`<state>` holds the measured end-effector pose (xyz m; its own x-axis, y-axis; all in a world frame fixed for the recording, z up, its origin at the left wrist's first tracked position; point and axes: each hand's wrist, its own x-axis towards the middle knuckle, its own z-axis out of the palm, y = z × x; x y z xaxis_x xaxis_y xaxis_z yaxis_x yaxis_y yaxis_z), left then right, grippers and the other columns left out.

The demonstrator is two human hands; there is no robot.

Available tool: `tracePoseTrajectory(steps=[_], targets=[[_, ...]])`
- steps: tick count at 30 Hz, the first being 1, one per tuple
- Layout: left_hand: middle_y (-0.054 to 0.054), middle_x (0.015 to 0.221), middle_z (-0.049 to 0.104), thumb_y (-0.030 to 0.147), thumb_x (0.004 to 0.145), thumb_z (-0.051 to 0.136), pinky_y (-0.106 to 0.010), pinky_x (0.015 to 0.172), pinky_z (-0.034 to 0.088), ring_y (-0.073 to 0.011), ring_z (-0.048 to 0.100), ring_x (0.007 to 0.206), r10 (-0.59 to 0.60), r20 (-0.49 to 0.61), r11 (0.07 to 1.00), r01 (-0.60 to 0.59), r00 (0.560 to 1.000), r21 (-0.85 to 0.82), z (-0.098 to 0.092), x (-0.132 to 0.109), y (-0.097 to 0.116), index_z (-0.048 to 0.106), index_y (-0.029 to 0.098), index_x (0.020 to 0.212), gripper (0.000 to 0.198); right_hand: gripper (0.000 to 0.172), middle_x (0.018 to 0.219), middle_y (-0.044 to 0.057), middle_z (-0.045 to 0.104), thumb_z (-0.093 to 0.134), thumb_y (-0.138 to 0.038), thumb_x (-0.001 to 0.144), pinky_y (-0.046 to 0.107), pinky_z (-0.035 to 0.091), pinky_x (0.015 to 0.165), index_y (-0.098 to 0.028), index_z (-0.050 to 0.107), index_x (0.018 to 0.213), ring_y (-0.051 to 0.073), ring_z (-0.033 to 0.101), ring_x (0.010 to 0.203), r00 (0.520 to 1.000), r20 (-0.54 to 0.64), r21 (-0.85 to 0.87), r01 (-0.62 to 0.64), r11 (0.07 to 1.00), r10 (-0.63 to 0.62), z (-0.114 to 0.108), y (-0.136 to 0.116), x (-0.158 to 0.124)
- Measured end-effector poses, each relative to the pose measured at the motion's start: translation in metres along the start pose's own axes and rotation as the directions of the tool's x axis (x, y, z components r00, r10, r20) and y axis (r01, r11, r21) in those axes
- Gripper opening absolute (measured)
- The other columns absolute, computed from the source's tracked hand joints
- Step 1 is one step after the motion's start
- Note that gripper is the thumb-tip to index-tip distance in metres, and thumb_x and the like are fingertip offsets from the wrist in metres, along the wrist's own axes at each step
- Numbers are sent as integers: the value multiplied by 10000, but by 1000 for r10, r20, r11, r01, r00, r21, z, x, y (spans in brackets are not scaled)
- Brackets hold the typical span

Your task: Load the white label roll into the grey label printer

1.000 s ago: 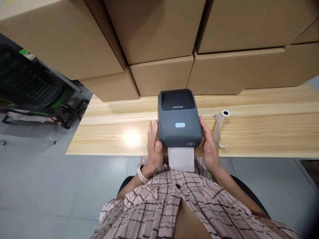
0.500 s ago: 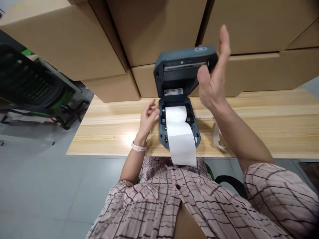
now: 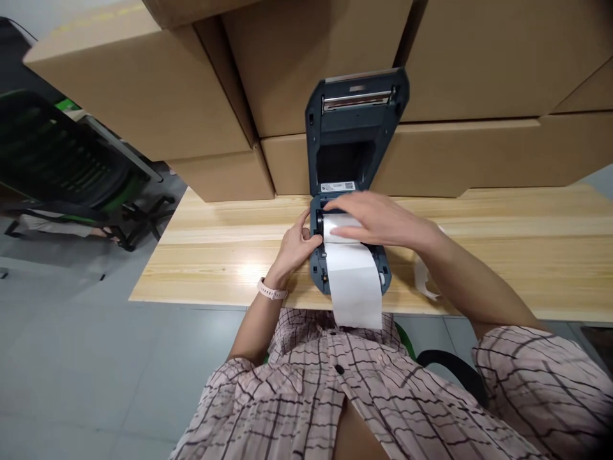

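A dark blue-grey label printer (image 3: 317, 271) stands on the wooden table, its lid (image 3: 357, 131) raised and tilted back toward the boxes. Inside lies a white paper roll (image 3: 338, 222), and its loose strip (image 3: 355, 281) hangs over the printer's front and past the table edge. My left hand (image 3: 295, 248) is at the printer's left side, thumb at the rim by the roll, fingers apart. From the right, my right hand (image 3: 378, 220) reaches over the roll with fingers spread, partly covering it. Neither hand visibly grips anything.
Large cardboard boxes (image 3: 479, 57) rise behind the table (image 3: 502, 255). A curled white strip (image 3: 424, 280) lies right of the printer, close to my right forearm. On the left, beyond the table, is a dark office chair (image 3: 62, 160).
The lid has tilted further back. My right hand has left it and moved down over the paper roll. My left hand has come in against the printer's left side.
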<state>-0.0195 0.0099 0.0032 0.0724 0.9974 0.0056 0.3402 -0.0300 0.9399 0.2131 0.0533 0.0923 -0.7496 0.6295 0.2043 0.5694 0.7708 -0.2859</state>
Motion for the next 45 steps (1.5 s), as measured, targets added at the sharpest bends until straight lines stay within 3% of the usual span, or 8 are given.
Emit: tracePoseTrajectory(steps=[3, 8, 15, 20, 26, 32, 37, 45], targets=[[90, 606, 493, 252, 808, 647, -295, 644, 337, -155, 459, 601, -17, -1, 997, 17, 1000, 69, -1, -4, 10, 471, 147, 1664, 880, 771, 1465, 207, 713, 617, -606, 981, 562, 548, 1004, -190, 505, 1620, 432, 712, 1237, 948, 308, -15, -75, 997, 76, 11, 7, 8], [91, 590, 446, 254, 818, 575, -307, 635, 312, -160, 434, 598, 29, -16, 989, -27, 999, 144, -1, -7, 17, 405, 108, 1700, 910, 1030, 1431, 251, 712, 782, -587, 832, 581, 531, 1033, -152, 398, 1684, 483, 692, 1264, 896, 387, -26, -227, 974, 219, 15, 14, 29], [95, 597, 427, 252, 821, 572, -303, 645, 335, -159, 417, 615, 60, -4, 990, -59, 998, 125, -1, -6, 11, 315, 109, 1734, 959, 1106, 1351, 106, 697, 857, -571, 760, 489, 583, 1031, -273, 349, 1696, 336, 690, 1188, 992, 126, 448, -43, 893, -15, -39, 14, -19], [95, 600, 433, 256, 825, 571, -308, 650, 334, -156, 406, 611, 47, -4, 993, -47, 999, 109, -1, -8, 13, 350, 146, 1727, 936, 1138, 1395, 94, 633, 897, -602, 729, 503, 539, 1119, -335, 362, 1697, 346, 649, 1274, 975, -125, 386, -121, 914, 182, -70, 41, -73], [91, 610, 427, 250, 810, 574, -302, 639, 315, -151, 387, 612, 43, -18, 995, -42, 999, 91, 0, -9, 14, 387, 141, 1713, 929, 1115, 1403, 160, 667, 870, -445, 710, 611, 523, 1134, -251, 383, 1694, 407, 667, 1291, 842, -104, 418, -446, 791, 529, -17, 98, -78], [97, 605, 393, 249, 814, 597, -294, 605, 287, -142, 350, 589, 39, -25, 999, -38, 999, 36, 0, -8, 9, 398, 150, 1710, 923, 1083, 1583, 206, 601, 886, -451, 686, 643, 444, 1248, -187, 437, 1637, 437, 578, 1472, 831, -58, 571, -427, 701, 553, 22, 118, -73], [92, 628, 392, 238, 830, 603, -285, 591, 280, -131, 339, 588, 41, -34, 999, -40, 999, 22, 0, -9, 8, 413, 163, 1706, 900, 710, 1570, 133, 659, 793, -507, 895, 627, 511, 1209, -352, 552, 1545, 364, 600, 1496, 768, -21, 812, -361, 459, 641, 13, 121, -135], [90, 605, 423, 225, 808, 602, -299, 607, 305, -143, 369, 581, 48, -48, 998, -46, 998, 35, 2, -7, 4, 432, 187, 1697, 906, 594, 1424, 147, 757, 930, -544, 773, 526, 644, 1027, -261, 769, 1270, 326, 757, 1220, 824, 225, 781, -472, 410, 519, 32, 106, -179]])
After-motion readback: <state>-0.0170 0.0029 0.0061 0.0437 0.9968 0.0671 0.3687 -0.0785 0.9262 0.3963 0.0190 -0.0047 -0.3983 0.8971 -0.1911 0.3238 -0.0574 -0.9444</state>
